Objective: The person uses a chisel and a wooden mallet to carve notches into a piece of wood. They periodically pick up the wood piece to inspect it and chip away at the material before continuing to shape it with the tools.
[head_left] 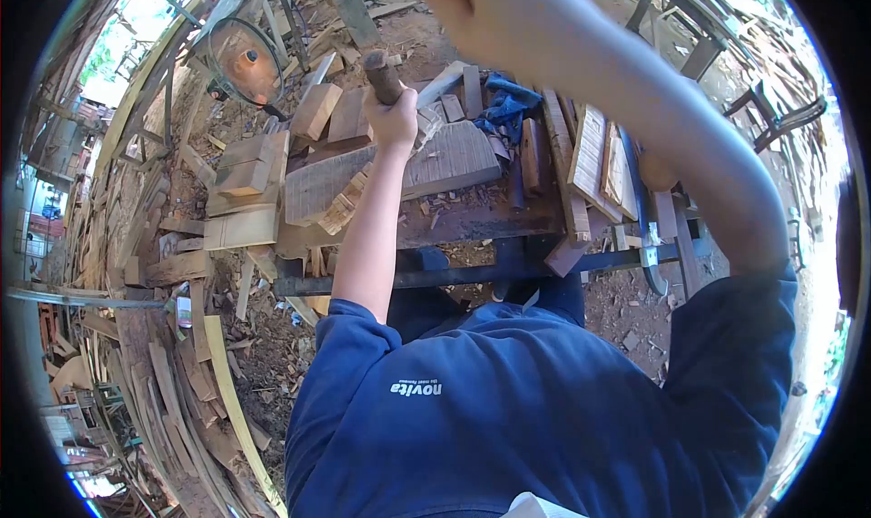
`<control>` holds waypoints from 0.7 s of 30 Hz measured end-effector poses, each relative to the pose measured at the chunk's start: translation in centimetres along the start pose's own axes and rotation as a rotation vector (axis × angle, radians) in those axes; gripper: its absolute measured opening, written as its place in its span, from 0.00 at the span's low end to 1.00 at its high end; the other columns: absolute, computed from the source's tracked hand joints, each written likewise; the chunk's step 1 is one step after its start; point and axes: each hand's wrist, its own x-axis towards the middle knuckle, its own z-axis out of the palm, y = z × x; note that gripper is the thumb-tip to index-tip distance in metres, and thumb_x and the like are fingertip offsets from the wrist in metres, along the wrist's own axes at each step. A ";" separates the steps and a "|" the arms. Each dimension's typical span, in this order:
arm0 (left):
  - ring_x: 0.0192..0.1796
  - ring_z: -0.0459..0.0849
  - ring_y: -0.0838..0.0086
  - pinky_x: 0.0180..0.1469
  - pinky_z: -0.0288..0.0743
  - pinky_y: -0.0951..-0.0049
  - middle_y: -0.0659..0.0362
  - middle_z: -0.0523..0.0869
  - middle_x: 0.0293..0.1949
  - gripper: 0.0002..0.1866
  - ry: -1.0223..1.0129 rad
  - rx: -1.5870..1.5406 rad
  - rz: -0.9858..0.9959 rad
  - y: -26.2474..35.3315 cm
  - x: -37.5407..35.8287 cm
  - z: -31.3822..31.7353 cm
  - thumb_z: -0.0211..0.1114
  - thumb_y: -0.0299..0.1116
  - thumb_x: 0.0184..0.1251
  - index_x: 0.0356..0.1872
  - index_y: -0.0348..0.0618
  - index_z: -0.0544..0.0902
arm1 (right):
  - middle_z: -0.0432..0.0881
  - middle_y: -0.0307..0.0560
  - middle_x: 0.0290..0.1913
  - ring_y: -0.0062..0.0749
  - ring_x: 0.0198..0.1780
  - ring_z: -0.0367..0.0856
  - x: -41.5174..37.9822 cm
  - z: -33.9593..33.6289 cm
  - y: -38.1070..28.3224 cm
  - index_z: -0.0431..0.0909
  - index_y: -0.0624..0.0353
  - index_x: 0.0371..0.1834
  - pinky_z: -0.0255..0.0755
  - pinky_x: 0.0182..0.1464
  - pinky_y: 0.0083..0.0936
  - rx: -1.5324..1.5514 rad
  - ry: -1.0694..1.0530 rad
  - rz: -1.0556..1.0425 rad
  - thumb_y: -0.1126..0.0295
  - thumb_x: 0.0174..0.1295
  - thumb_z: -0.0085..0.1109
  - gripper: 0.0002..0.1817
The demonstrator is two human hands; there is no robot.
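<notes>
My left hand (395,119) is closed around the upright wooden handle of a chisel (382,78); its worn round top sticks out above my fist. The blade is hidden behind my hand. Beneath it lies a thick grey wooden board (454,162) with a pale, freshly cut part (347,208) at its near edge. Raised high across the top of the view, my right hand (454,5) is blurred and cut off by the frame edge. Its fingers and anything in them cannot be made out.
Wooden blocks (315,112) sit at the bench's far left, and a blue cloth (508,101) lies behind the board. Planks (590,160) and a metal clamp (651,259) are on the right. A round fan (243,63) stands beyond the bench at left. Scraps cover the ground.
</notes>
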 end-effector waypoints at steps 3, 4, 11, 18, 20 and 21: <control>0.21 0.74 0.84 0.25 0.66 0.79 0.67 0.77 0.21 0.04 0.004 -0.056 -0.095 0.1 -0.1 -0.1 0.61 0.20 0.52 0.23 0.41 0.76 | 0.82 0.46 0.24 0.29 0.21 0.81 -3.1 0.6 -3.6 0.74 0.66 0.55 0.74 0.21 0.25 -0.064 -0.022 -0.047 0.65 0.70 0.56 0.17; 0.19 0.71 0.84 0.22 0.64 0.80 0.66 0.75 0.20 0.05 -0.019 -0.050 -0.063 0.1 -0.2 0.1 0.58 0.18 0.54 0.24 0.42 0.75 | 0.83 0.46 0.24 0.29 0.21 0.81 -4.1 0.8 -4.7 0.75 0.66 0.54 0.75 0.21 0.24 -0.081 -0.028 -0.057 0.65 0.70 0.57 0.17; 0.16 0.69 0.83 0.19 0.63 0.80 0.65 0.72 0.19 0.07 -0.071 -0.073 -0.052 1.1 -0.9 0.4 0.56 0.18 0.59 0.27 0.43 0.73 | 0.84 0.51 0.27 0.33 0.24 0.85 -4.6 -3.2 -5.7 0.73 0.65 0.57 0.76 0.22 0.28 -0.013 0.064 -0.143 0.68 0.69 0.54 0.17; 0.16 0.74 0.82 0.20 0.66 0.79 0.65 0.76 0.17 0.05 -0.088 -0.071 -0.128 1.1 -0.7 -0.1 0.59 0.20 0.54 0.24 0.42 0.75 | 0.85 0.51 0.30 0.32 0.25 0.85 -2.8 1.5 -0.6 0.70 0.64 0.59 0.77 0.22 0.28 0.255 0.039 -0.001 0.67 0.71 0.51 0.18; 0.16 0.71 0.82 0.20 0.65 0.79 0.65 0.74 0.17 0.06 -0.088 -0.035 -0.127 1.1 -1.6 0.5 0.58 0.19 0.56 0.23 0.42 0.73 | 0.84 0.50 0.29 0.31 0.24 0.85 -4.3 1.4 -3.2 0.70 0.64 0.59 0.78 0.23 0.27 -0.002 -0.121 0.053 0.66 0.71 0.51 0.18; 0.17 0.69 0.82 0.20 0.64 0.78 0.66 0.71 0.17 0.08 -0.095 -0.008 -0.124 1.1 -1.7 0.9 0.56 0.18 0.57 0.23 0.43 0.72 | 0.84 0.50 0.29 0.30 0.24 0.84 -4.8 1.0 -3.9 0.70 0.63 0.59 0.78 0.23 0.26 -0.133 -0.195 0.084 0.65 0.72 0.51 0.18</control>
